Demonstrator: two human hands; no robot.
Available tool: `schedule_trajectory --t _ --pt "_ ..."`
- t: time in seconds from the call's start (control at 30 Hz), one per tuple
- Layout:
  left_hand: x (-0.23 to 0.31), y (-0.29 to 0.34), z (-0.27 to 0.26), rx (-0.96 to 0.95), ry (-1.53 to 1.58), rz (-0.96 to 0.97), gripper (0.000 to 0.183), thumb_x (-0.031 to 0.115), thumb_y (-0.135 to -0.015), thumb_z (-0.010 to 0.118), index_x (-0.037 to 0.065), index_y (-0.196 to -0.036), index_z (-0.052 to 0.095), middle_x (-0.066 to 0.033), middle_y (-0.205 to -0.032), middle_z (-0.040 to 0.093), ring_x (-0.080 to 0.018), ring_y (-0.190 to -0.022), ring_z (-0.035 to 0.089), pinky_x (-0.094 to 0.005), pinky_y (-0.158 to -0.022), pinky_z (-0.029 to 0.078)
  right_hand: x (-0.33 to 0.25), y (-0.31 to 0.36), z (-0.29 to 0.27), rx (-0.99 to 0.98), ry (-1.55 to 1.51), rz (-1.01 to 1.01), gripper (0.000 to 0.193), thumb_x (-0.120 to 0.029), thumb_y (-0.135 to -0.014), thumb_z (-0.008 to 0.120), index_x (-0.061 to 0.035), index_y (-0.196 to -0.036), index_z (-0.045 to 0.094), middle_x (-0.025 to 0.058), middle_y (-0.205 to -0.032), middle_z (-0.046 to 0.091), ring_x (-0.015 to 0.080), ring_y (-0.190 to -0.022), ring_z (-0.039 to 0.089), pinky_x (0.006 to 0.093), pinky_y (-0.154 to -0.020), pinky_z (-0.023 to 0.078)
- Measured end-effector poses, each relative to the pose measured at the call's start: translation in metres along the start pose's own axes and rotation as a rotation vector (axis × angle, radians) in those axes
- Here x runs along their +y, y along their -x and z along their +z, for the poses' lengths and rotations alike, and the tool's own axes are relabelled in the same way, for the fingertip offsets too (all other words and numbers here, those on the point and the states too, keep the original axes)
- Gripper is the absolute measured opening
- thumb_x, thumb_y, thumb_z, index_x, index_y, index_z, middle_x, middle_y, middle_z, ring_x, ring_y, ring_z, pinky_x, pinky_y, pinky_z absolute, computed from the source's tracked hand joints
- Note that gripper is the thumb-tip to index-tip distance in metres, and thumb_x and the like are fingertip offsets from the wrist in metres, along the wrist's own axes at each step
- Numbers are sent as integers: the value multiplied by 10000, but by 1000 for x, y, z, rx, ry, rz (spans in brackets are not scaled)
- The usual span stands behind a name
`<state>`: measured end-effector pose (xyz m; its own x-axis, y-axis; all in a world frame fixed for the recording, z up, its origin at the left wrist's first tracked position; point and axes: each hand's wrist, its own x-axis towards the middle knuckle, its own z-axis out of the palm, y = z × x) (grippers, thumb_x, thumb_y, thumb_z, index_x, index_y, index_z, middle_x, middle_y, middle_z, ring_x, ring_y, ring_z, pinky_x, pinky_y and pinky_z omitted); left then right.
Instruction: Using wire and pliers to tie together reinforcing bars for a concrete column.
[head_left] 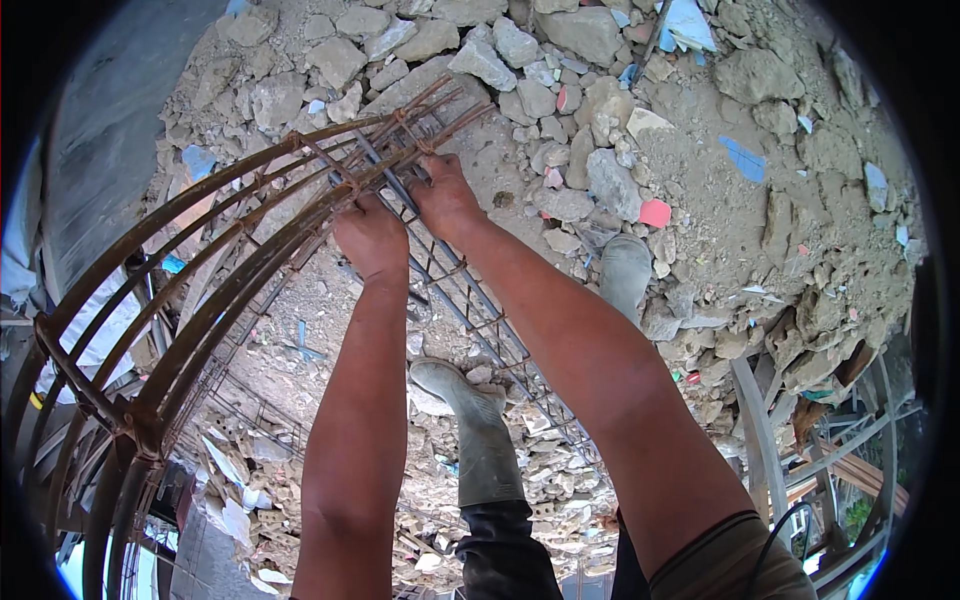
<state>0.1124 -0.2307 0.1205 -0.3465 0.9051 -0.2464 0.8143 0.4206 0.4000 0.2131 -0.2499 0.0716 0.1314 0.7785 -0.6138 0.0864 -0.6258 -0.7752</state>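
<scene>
My left hand [370, 237] is closed around a rusty bar of a rebar cage [200, 290] that runs from the lower left up to the middle top. My right hand [443, 197] grips the cage just beside it, fingers wrapped on the bars near a stirrup tie [415, 140]. Both forearms reach up from the lower edge. A thinner rebar grid [480, 320] lies on the ground under my arms. My two grey rubber boots [470, 400] [625, 270] stand on the rubble below.
Broken concrete, stones and dust [560, 90] cover the ground, with blue and pink scraps among them. A grey slab [110, 130] lies at the upper left. Metal frames and timber [800, 440] sit at the lower right.
</scene>
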Motion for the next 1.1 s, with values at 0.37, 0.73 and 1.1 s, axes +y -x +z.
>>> schedule_trajectory --t 0.37,0.73,1.1 --pt "12 9 -6 -139 495 -224 227 117 -912 518 -65 -961 643 -73 -795 576 -188 -714 510 -327 -668 428 4 15 -23 120 455 -325 279 -231 -897 615 -71 -1123 655 189 -1251 519 383 -1197 495 478 -1000 408" --pt "27 26 -19 -315 680 -192 397 129 -936 496 -117 -1233 593 -140 -1001 670 -161 -875 599 -306 -780 487 -49 13 -7 110 121 -4 251 -172 -841 621 17 -994 680 199 -862 685 366 -777 636 393 -734 505" --pt "39 10 -22 -322 581 -266 223 173 -870 685 -29 -963 674 -48 -821 624 -122 -707 530 -287 -619 426 -47 37 -46 -481 -688 451 418 -158 -910 583 -139 -1327 575 -23 -872 586 87 -719 487 262 -611 401"
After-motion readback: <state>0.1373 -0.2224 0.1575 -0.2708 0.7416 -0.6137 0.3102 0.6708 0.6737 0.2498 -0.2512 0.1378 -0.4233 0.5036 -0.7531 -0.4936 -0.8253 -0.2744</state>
